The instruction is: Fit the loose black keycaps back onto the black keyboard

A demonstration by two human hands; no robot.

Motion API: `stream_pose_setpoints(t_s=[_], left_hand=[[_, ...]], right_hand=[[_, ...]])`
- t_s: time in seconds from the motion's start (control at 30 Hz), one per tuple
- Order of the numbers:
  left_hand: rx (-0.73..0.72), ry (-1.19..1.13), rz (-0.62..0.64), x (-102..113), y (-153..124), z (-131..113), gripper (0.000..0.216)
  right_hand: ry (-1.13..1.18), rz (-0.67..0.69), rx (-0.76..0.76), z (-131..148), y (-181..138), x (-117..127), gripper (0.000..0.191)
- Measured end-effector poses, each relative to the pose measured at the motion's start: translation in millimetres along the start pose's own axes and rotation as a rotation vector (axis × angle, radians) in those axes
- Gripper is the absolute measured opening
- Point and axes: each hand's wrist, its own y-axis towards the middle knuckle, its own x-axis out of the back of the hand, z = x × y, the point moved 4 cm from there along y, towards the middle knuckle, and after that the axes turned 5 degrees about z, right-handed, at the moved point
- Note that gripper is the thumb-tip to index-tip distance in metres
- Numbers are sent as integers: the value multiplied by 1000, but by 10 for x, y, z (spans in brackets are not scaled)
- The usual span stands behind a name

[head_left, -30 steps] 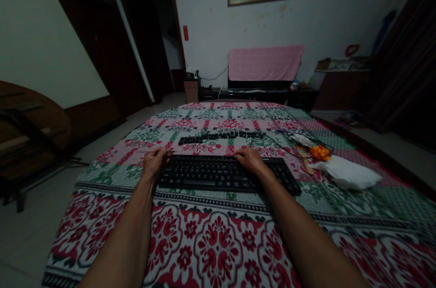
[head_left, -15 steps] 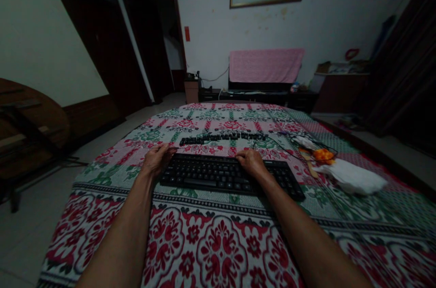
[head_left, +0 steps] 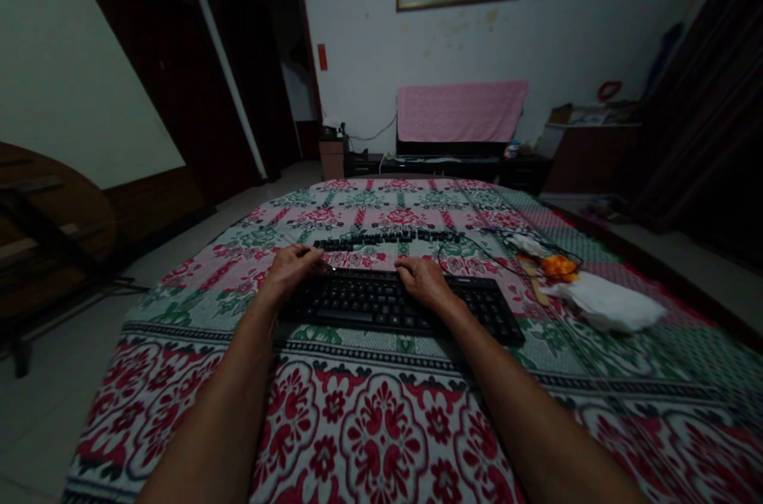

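A black keyboard point(head_left: 363, 304) lies on the patterned tablecloth in front of me. My left hand point(head_left: 292, 269) is over its upper left corner, fingers pinched around a thin tool point(head_left: 331, 269) with a shiny tip. The tip is at the keyboard's back edge; the tool's kind is too small to make out. My right hand point(head_left: 424, 281) rests across the keyboard right of its middle, with thumb and fingers closed on the back edge. Behind the keyboard, several loose black keycaps point(head_left: 387, 238) lie in a long, uneven row.
To the right lie a crumpled white cloth or bag point(head_left: 613, 304), an orange bundle point(head_left: 559, 268), a flat wooden strip point(head_left: 540, 291) and a black cable point(head_left: 477, 243). The tablecloth point(head_left: 381, 424) covers the table. Beyond stands a low cabinet with a pink towel point(head_left: 462, 113) over a screen.
My left hand has moved right and inward, bringing the thin tool over the keyboard's back edge. My right hand stays on the keyboard. The whole view has shifted slightly.
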Motion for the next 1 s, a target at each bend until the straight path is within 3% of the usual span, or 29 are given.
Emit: stream_pose_setpoints(t_s=[0.07, 0.37, 1.0], left_hand=[[-19, 136, 66, -135, -53, -85, 30], [-161, 593, 78, -415, -139, -154, 29], [-196, 875, 41, -621, -255, -230, 29]], right_hand=[[5, 31, 42, 46, -9, -14, 33], [-16, 82, 51, 68, -47, -41, 31], [-42, 67, 50, 72, -49, -70, 30]])
